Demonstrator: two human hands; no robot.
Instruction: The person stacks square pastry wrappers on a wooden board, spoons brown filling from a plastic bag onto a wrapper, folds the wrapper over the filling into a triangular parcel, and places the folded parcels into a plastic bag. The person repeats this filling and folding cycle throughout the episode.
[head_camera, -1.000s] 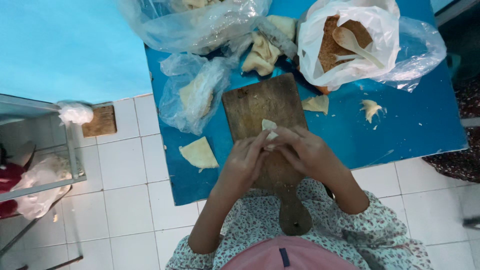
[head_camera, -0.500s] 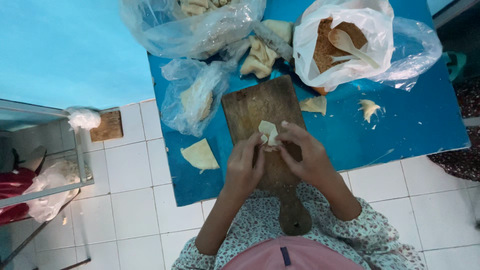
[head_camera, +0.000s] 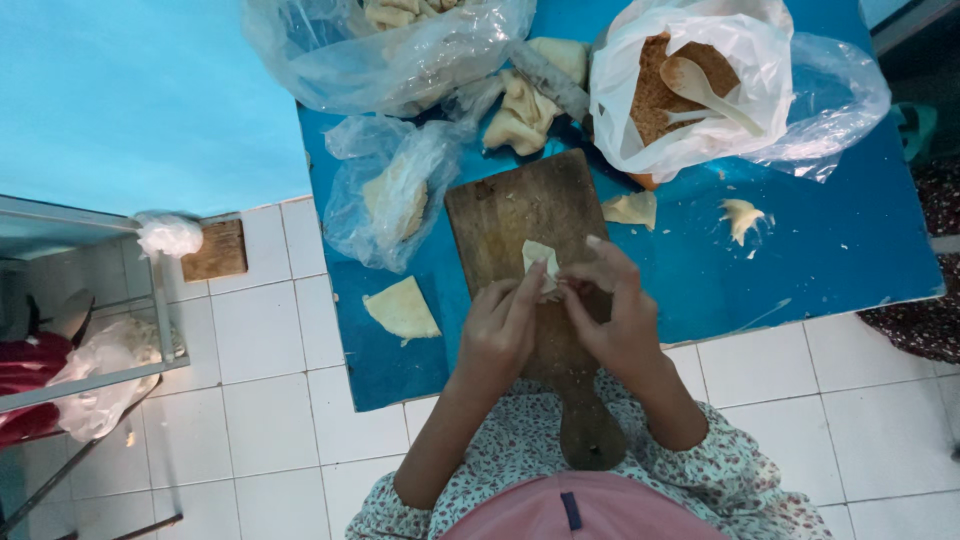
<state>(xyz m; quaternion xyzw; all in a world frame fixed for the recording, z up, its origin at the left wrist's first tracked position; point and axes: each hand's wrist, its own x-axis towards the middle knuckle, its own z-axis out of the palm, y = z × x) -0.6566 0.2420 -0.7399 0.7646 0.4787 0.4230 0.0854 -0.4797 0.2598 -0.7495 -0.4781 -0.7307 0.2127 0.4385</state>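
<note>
Blue surface (head_camera: 850, 240), white tile floor around it. Going left to right: one flat pastry triangle (head_camera: 400, 310) lies alone near the surface's left edge, then two clear plastic bags (head_camera: 390, 190) with dough inside, then the wooden board (head_camera: 510, 210). Over the board, the left hand (head_camera: 497, 335) and right hand (head_camera: 612, 315) both pinch one small folded pastry sheet (head_camera: 540, 262), each grip closed on it with just the fingertips. Further right, one white bag of brown filling (head_camera: 655, 95) with one spoon (head_camera: 700, 88) in it, plus two loose pastry scraps (head_camera: 632, 209) on the surface. My guess at the risk: the sheet looks thin, so pinching too hard could tear it, or the fold could pop open.
</note>
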